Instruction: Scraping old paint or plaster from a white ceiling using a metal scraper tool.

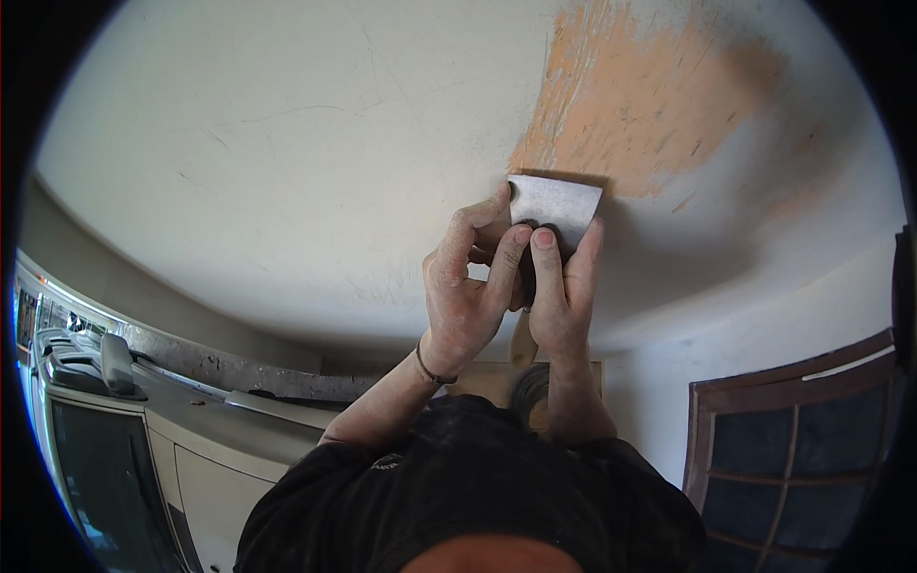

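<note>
Both my hands hold a scraper with a broad, flared metal blade [562, 200] and a wooden handle [524, 344]. My left hand [466, 286] grips it from the left, one finger reaching up along the blade's side. On the right, my right hand [562, 294] closes around it, and the two thumbs lie side by side at the blade's base. Whitish dust coats the fingers. The blade's wide edge lies at the lower border of an orange-tan patch [637, 107], where the pale coating [286, 157] of a large surface is gone. I cannot tell whether the edge touches it.
Low on the left stands a pale cabinet [222, 465] with a dark front panel [107, 473] and grey objects [86, 358] on top. A brown-framed door or window with dark panes [752, 444] is at lower right. A dark coil-like object [531, 394] shows beside my right forearm.
</note>
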`<action>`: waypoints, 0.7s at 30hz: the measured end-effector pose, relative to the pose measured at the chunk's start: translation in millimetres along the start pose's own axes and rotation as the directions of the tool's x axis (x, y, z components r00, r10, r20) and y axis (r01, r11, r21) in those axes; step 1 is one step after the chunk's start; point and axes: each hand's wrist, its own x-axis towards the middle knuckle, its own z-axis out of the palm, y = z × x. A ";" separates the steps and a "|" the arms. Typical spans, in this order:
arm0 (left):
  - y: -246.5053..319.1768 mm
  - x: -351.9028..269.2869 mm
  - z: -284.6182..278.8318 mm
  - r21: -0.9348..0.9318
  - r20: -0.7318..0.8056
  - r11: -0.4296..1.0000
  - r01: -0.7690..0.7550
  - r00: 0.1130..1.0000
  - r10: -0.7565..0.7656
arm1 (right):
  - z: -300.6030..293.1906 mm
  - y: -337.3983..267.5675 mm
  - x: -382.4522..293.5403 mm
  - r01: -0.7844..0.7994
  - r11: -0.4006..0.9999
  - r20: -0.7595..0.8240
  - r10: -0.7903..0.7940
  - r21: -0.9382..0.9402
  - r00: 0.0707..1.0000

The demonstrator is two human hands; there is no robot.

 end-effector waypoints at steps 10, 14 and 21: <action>5.5 7.5 12.8 0.272 -0.061 0.931 -0.244 0.961 0.270 | 14.2 -14.6 12.9 0.029 0.996 -0.049 -0.025 0.079 0.998; 7.7 7.3 14.3 0.267 -0.068 0.926 -0.267 0.953 0.294 | 13.7 -22.3 16.1 0.003 1.000 -0.037 -0.003 0.013 0.999; 8.0 -0.3 20.9 0.266 -0.089 0.944 -0.196 0.970 0.226 | 14.6 -28.2 11.8 0.006 0.999 -0.092 -0.010 -0.049 0.996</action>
